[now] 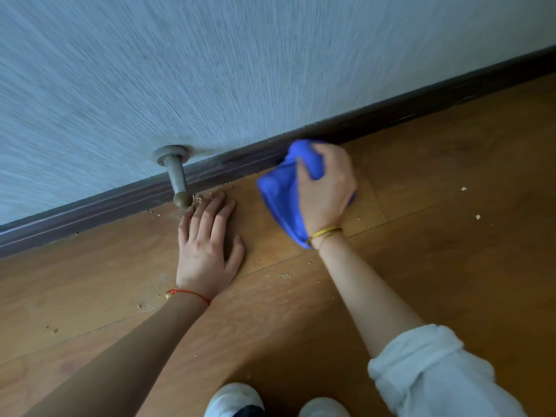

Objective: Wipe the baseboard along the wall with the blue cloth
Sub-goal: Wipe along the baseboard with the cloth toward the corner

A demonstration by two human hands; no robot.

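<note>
One blue cloth [282, 194] is the tool in play, bunched in the right hand [326, 188], whose fingers curl round its upper part and press that wad against the dark baseboard [228, 167] where it meets the wall [210, 70]. The rest of the cloth trails loose down onto the wooden floor [436, 176] beside the wrist, which carries a yellow bracelet [325, 233].

The wiping stroke itself seems to be the step in hand: the cloth touches the baseboard just right of the middle of the view, and the picture is blurred, so the exact contact line is hard to tell. A long run of baseboard lies to the right of the cloth, and another to the left behind the door stopper [176, 176] that juts from the wall near the board.

The left hand [207, 248] lies flat on the floor, fingers straight and spread, holding nothing, its fingertips near the stopper's knob; it looks like a brace for the crouch. A red string bracelet [189, 294] sits on that wrist. Crumbs [284, 276] are scattered on the floor around both hands and along the foot of the board.

The next move likely calls for sliding the wad along the board with steady pressure, and for working around the stopper if the stroke goes left. White shoes [234, 398] show at the bottom edge, and a rolled white sleeve [421, 365] covers the right upper arm.
</note>
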